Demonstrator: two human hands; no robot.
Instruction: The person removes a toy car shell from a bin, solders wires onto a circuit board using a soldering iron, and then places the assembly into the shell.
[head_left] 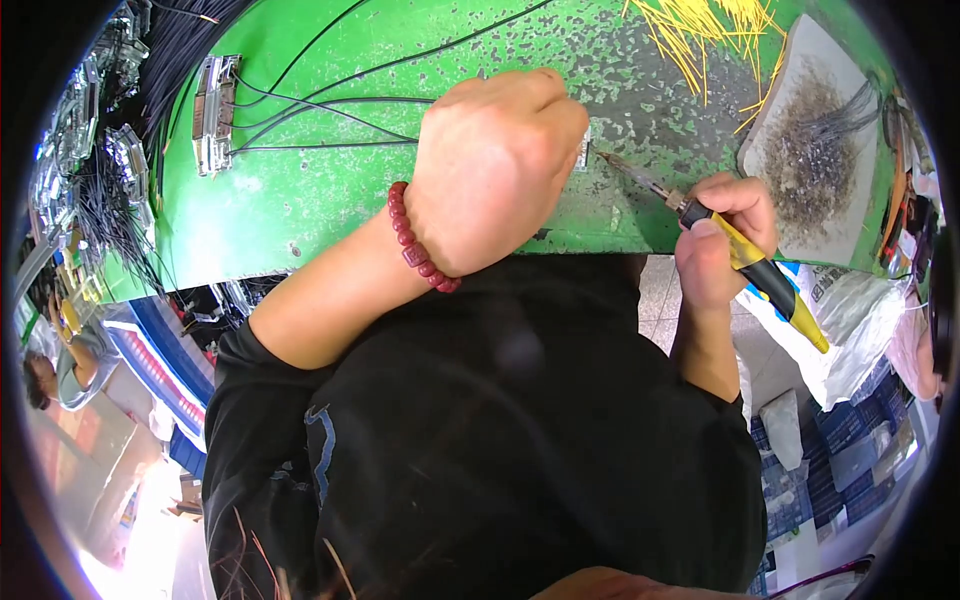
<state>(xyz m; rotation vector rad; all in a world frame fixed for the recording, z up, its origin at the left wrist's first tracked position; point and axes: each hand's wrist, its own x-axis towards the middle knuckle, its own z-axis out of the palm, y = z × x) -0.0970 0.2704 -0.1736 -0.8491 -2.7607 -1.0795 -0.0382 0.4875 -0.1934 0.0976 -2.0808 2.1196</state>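
Note:
My right hand (722,235) grips a yellow and black soldering iron (745,255), its tip pointing up and left. Just left of that tip, a small pale metallic piece (583,148) shows beside my left hand (500,165). This left hand is closed, back upward, over the green worktop; what its fingers hold is hidden beneath it. Black wires (350,145) run from under it to a rectangular metal-and-brown part (213,115) at the left of the worktop. A red bead bracelet (412,245) circles my left wrist.
Yellow wires (710,40) lie at the far right of the worn green worktop (330,215). Right of them is a pale tray (752,155) with dark scraps. Bundled black wires (180,60) and shiny metal parts (75,160) crowd the left. Another person (75,370) is at far left.

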